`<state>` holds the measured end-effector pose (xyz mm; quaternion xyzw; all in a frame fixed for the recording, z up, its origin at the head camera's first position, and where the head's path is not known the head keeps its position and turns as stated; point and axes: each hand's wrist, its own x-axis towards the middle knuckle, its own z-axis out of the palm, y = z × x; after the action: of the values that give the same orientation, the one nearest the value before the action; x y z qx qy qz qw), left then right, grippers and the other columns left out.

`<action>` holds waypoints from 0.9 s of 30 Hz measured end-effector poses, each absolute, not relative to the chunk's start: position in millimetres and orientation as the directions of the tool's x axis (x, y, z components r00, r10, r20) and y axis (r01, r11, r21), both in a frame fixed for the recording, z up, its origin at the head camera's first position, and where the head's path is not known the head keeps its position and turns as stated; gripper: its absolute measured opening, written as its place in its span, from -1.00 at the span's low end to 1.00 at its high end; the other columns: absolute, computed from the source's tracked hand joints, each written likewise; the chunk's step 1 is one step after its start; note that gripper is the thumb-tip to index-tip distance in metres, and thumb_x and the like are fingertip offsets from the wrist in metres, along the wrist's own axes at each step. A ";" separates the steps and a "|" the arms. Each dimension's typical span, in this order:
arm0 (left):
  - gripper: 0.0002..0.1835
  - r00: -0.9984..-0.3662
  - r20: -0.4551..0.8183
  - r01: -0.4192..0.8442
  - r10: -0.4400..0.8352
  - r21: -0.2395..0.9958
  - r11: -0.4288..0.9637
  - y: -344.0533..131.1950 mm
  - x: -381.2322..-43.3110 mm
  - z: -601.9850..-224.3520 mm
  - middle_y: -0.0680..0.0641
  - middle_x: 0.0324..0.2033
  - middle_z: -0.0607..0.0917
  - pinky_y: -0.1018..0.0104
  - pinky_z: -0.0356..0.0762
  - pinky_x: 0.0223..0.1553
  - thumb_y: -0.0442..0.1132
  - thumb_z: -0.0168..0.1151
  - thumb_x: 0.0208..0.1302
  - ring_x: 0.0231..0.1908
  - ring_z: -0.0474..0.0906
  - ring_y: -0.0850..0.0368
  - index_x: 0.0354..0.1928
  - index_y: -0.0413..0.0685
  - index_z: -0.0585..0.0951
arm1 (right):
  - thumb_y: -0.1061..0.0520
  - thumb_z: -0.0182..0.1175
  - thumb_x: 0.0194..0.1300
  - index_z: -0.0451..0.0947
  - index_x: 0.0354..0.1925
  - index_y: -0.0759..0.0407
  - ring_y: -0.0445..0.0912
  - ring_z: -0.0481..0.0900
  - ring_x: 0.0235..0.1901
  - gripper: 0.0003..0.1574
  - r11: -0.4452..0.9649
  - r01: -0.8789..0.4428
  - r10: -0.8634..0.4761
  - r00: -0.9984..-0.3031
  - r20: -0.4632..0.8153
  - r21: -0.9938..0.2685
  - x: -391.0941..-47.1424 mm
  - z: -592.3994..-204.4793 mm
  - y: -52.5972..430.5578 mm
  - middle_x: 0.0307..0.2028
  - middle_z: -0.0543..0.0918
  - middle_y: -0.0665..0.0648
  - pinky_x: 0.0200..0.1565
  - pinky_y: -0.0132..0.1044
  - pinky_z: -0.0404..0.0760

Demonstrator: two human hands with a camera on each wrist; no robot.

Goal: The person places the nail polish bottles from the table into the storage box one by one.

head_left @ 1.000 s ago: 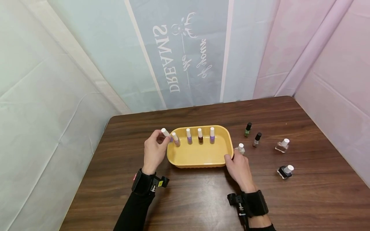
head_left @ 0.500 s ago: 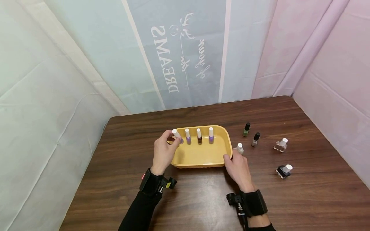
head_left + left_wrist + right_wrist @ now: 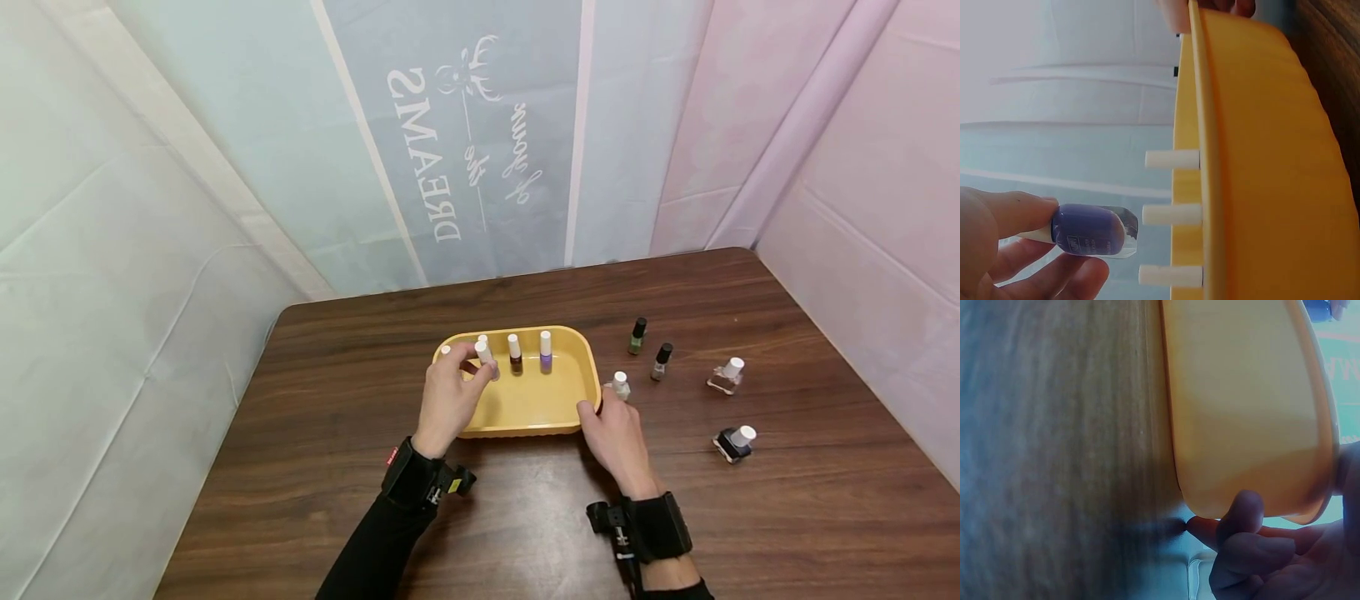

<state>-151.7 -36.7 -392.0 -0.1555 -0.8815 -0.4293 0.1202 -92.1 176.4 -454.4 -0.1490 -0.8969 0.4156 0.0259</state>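
Note:
A small nail polish bottle (image 3: 1091,230) with purple polish and a white cap is pinched by its cap in my left hand (image 3: 447,396). In the left wrist view it hangs above the rim of the yellow tray (image 3: 525,430). Along the tray's back side stand a purple nail polish bottle (image 3: 546,353) and a dark one (image 3: 515,355), both white-capped. My left hand and the held bottle partly cover other white caps there. My right hand (image 3: 619,440) grips the tray's right front corner, its thumb at the rim and its fingers on the outer wall.
Just behind my right hand stands a clear bottle (image 3: 619,384) with a white cap. Farther right are a green bottle (image 3: 637,337) and a clear one (image 3: 662,362), both black-capped, a pale square bottle (image 3: 726,377) and a black one (image 3: 733,444). Fabric walls surround the table.
My left hand has moved right with the pinched bottle, from the tray's left end to over its inside. The right hand keeps its grip on the tray.

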 end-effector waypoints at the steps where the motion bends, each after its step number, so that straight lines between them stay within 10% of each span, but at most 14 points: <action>1: -0.85 -0.918 0.353 0.390 0.182 0.717 0.577 -34.9 -151.6 -392.6 0.04 -0.34 0.66 0.20 0.50 -0.33 -0.12 0.23 0.20 -0.34 0.53 0.16 -0.25 -0.01 0.60 | 0.06 -0.11 0.31 0.39 -0.18 0.27 -0.01 0.36 -0.46 -0.69 0.608 0.246 0.289 -0.954 -0.078 -0.754 -92.1 -454.3 176.4 -0.50 0.37 0.16 -0.42 -0.23 0.30; 27: -0.88 -0.908 0.279 0.412 0.313 0.731 0.543 0.7 -149.7 -401.2 0.03 -0.35 0.67 0.15 0.55 -0.20 -0.13 0.18 0.23 -0.27 0.56 0.19 -0.28 0.01 0.57 | 0.05 -0.09 0.31 0.40 -0.14 0.28 -0.01 0.38 -0.47 -0.67 0.603 0.236 0.296 -0.953 -0.061 -0.762 -91.9 -456.1 176.0 -0.50 0.41 0.15 -0.42 -0.24 0.32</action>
<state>-149.7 0.7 -401.2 -0.2067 -0.8766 -0.4307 0.0574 -91.9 176.0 -456.1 -0.1486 -0.8946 0.4198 0.0359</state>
